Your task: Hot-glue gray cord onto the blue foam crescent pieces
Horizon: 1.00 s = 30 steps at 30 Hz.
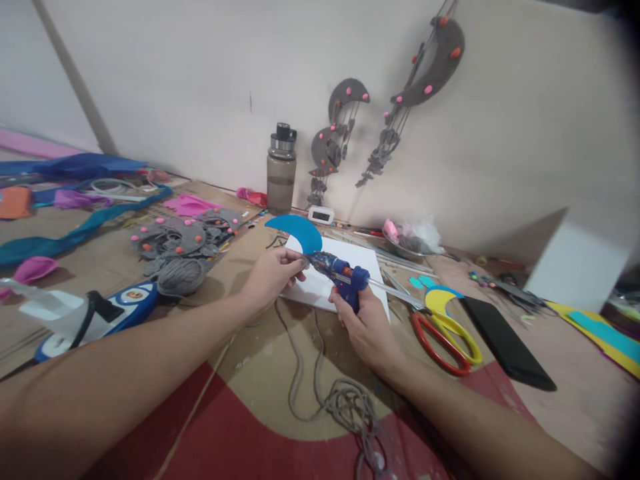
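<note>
My right hand (367, 327) is wrapped round the handle of a blue glue gun (345, 277), with a clear glue stick (395, 291) jutting from its back. The gun's nozzle points left, at the lower tip of a blue felt crescent (300, 232). My left hand (275, 275) is pinched at that same tip; what exactly lies between its fingers is too small to tell. Beneath the gun is a white sheet (367, 257). Grey cord (295, 353) runs down from near my left hand to a loose tangle (353, 407).
Red and yellow scissors (445, 340) and a black phone (507, 343) lie to the right. A bottle (281, 170) and a small clock (321, 215) stand behind. Grey yarn (181, 275) and a blue-white device (110, 313) are on the left. Crescent hangings (443, 60) are on the wall.
</note>
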### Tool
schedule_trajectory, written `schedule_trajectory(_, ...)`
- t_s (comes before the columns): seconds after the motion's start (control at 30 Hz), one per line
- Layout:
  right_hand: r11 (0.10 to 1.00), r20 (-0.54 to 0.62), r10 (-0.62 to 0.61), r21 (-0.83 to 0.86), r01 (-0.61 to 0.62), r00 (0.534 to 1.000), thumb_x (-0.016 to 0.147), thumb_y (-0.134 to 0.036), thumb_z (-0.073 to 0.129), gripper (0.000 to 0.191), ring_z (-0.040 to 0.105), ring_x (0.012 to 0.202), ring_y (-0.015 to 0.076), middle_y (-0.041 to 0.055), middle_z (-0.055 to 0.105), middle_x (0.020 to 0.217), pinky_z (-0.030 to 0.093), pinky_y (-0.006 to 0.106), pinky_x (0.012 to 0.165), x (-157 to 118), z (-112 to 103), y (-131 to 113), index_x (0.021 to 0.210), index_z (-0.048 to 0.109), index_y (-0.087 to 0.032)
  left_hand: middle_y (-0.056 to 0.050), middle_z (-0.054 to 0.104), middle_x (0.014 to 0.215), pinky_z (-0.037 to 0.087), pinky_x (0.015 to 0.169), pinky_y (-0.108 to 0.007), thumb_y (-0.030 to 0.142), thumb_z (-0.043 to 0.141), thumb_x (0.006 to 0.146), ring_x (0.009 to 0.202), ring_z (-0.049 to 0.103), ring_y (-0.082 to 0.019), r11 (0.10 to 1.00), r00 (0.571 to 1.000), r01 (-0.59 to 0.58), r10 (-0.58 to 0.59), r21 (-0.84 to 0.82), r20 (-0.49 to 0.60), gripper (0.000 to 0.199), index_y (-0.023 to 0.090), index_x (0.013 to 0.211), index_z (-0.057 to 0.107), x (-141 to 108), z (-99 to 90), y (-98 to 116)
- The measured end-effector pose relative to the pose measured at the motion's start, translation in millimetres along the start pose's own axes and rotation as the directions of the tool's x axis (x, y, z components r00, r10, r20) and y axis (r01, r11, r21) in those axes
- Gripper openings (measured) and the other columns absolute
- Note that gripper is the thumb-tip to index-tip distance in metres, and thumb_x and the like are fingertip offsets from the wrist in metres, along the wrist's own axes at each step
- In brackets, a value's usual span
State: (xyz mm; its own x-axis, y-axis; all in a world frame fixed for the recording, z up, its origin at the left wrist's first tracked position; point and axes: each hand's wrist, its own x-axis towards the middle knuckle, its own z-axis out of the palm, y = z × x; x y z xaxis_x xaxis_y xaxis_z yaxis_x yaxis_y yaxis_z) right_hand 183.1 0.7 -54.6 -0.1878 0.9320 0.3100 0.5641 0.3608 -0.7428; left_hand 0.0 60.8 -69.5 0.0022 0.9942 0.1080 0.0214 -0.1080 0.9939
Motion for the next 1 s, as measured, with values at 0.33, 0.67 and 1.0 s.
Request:
schedule_trajectory(0.33,1.0,0.006,-0.007,0.004,0.007,1.0,0.086,-0.035,0.043,0.029,0.054,0.065,0.0178,0.0034,0.059,0.073,0.042,0.029,0.061,-0.2,1.3,2.4,0.107,0.052,-0.017,-0.001,0.062,0.057,0.028,0.037,-0.016,0.036,0.064,0.07,0.038,0.041,-0.004,1.0,1.0,-0.003,0.003,0.002,0.011,0.023,0.015,0.078,0.06,0.4,-0.1,-1.8)
schedule_trajectory(0.67,1.0,0.002,-0.009,-0.012,0.009,1.0,0.087,-0.034,0.042,0.028,0.054,0.07,0.0181,0.0048,0.06,0.08,0.042,0.029,0.062,-0.6,0.8,3.9,0.108,0.051,-0.018,0.0,0.062,0.057,0.025,0.036,-0.016,0.037,0.064,0.07,0.038,0.04,-0.004,0.999,1.0,-0.009,0.009,-0.031,0.006,0.023,0.016,0.078,0.059,-0.8,-0.1,-0.2)
schedule_trajectory(1.0,1.0,-0.015,-0.012,-0.007,0.012,1.0,0.087,-0.035,0.043,0.03,0.054,0.07,0.0175,0.0042,0.059,0.08,0.042,0.029,0.063,-0.7,1.0,3.3,0.11,0.051,-0.018,0.001,0.061,0.055,0.025,0.037,-0.017,0.035,0.064,0.069,0.038,0.04,-0.004,0.997,1.0,-0.022,0.022,-0.071,-0.003,0.022,0.016,0.077,0.059,-0.9,-0.8,-1.0)
